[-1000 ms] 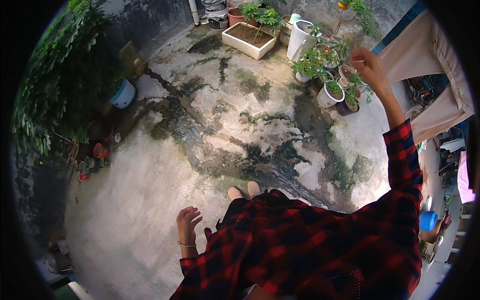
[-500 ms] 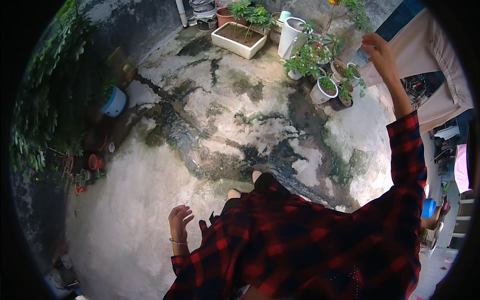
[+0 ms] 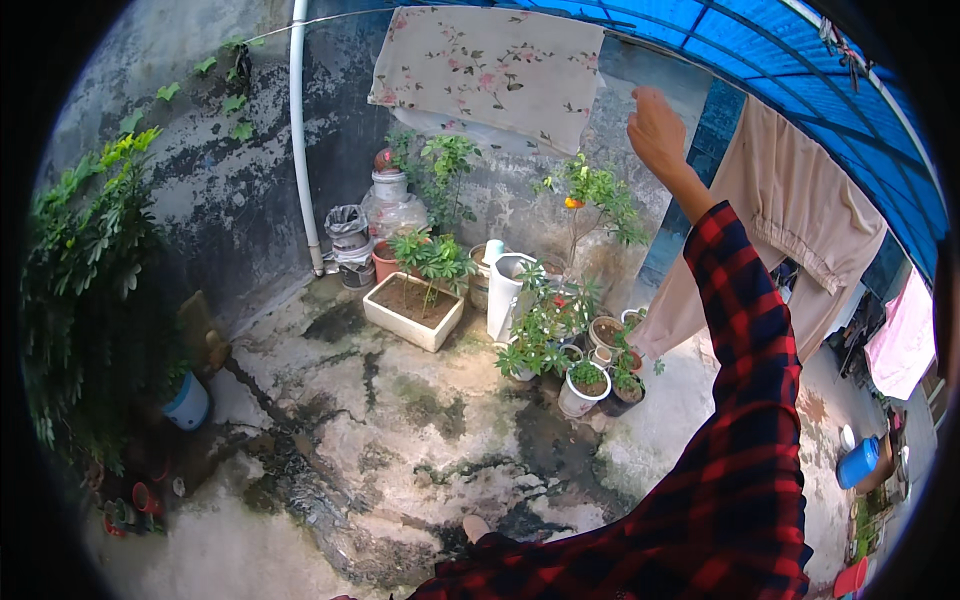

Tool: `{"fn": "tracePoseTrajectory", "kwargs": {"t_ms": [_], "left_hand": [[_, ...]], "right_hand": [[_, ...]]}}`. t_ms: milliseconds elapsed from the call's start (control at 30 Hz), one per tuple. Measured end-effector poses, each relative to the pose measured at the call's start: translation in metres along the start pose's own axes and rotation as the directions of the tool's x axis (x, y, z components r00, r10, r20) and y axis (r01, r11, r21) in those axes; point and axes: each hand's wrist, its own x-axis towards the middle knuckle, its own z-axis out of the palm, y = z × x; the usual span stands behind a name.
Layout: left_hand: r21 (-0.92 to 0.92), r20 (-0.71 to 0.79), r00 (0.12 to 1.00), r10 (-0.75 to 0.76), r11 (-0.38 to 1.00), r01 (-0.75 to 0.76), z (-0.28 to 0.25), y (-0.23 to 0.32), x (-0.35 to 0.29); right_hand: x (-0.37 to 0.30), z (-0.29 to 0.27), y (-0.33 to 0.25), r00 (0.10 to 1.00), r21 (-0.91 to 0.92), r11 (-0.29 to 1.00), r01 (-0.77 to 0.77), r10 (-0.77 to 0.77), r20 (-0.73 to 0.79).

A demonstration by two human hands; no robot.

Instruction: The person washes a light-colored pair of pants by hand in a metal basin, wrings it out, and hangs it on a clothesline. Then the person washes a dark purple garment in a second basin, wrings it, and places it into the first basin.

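Note:
My right hand is raised at the upper right, with its fingers curled in and nothing visible in them. The arm wears a red and black plaid sleeve. Beyond the hand, to its left, hangs a pale floral cloth. Beige trousers hang to its right, close to the wrist. Whether the hand touches either cannot be told. My left hand is out of view.
Potted plants stand ahead, among them a white rectangular planter and a white pot. A white pipe runs down the wall. Blue roofing spans above. A blue bucket sits left, below leafy bushes.
The view has tilted up, bringing the floral cloth and blue roof into sight. My left hand has left the picture. My right arm stays raised, its fingers now more curled.

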Motion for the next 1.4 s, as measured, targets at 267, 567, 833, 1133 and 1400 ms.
{"fn": "tracePoseTrajectory", "kwargs": {"t_ms": [267, 567, 833, 1133, 1400], "left_hand": [[-0.021, 0.135, 0.991, 0.001, 1.000, 0.002, 0.159, 0.052, 0.032], [0.054, 0.147, 0.989, -0.001, 0.999, -0.007, 0.210, 0.068, 0.048], [0.119, 0.253, 0.967, -0.017, 0.993, -0.014, 0.204, 0.059, 0.091], [0.176, 0.258, 0.966, -0.012, 0.984, -0.034, 0.214, 0.077, 0.077], [0.162, 0.198, 0.980, -0.015, 0.987, -0.018, 0.218, 0.044, 0.051]], "right_hand": [[0.158, 0.074, 0.050, 0.894, -0.216, 0.939, 0.267, -0.325, -0.309], [0.204, 0.110, 0.068, 0.962, -0.319, 0.910, 0.264, -0.273, 0.017], [0.149, 0.052, 0.203, 0.948, -0.618, 0.777, 0.122, -0.276, -0.161], [0.119, 0.035, 0.130, 0.787, -0.654, 0.745, 0.127, -0.478, -0.391], [0.199, 0.127, 0.082, 0.944, 0.752, 0.577, -0.318, 0.267, 0.194]]}}
